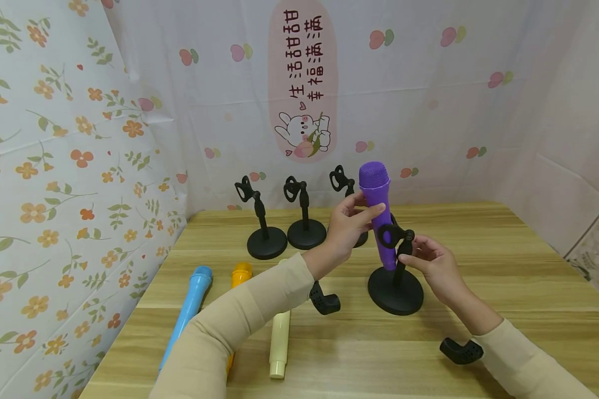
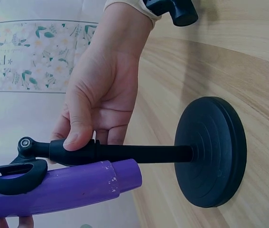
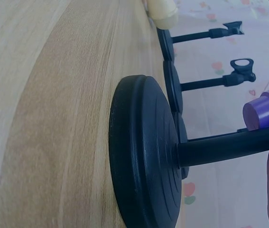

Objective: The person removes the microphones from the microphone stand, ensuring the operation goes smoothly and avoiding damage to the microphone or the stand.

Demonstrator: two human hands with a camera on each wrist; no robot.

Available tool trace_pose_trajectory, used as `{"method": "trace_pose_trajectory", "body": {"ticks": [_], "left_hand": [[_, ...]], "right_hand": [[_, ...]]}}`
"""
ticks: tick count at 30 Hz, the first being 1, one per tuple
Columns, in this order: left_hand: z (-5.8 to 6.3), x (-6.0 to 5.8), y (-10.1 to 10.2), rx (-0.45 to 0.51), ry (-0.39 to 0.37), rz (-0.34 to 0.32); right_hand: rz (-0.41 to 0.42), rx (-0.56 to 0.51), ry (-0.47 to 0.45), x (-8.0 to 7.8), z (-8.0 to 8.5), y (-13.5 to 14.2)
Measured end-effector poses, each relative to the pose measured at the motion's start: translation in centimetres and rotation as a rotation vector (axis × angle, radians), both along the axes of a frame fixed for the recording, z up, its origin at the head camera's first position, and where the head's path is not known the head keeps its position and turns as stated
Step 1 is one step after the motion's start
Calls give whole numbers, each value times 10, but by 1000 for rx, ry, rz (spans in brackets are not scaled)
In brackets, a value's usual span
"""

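A purple microphone [image 1: 376, 194] stands slightly tilted, head up, held between the thumb and fingers of my left hand [image 1: 346, 226]. Its handle lies in the clip [image 2: 18, 176] of a black desk stand [image 1: 395, 293], with the tail end beside the post. My right hand [image 1: 435, 269] pinches the upper part of that post between thumb and fingers, as the left wrist view also shows. The round base rests on the wooden table. At the right edge of the right wrist view, the purple tail [image 3: 262, 113] overlaps the post.
Behind stand three more black stands, the left one [image 1: 265, 244], the middle one [image 1: 306, 234] and a partly hidden one [image 1: 340, 180]. Blue [image 1: 189, 305], orange [image 1: 242, 272] and pale yellow [image 1: 279, 343] microphones lie at left, partly under my left sleeve. A patterned curtain [image 1: 219, 111] hangs behind the table.
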State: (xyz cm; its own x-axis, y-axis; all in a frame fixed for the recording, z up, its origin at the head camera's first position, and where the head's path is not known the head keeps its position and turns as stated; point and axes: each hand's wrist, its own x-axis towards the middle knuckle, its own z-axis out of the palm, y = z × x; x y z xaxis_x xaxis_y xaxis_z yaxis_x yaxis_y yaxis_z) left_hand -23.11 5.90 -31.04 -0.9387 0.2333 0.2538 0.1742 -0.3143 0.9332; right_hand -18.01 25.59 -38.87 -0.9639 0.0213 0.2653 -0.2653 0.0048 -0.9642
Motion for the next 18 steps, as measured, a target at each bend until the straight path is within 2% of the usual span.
{"method": "trace_pose_trajectory", "body": {"ticks": [18], "left_hand": [[0,-2,-2,2,-6,-9]], "right_hand": [[-4,2,3,0,0,1]]}}
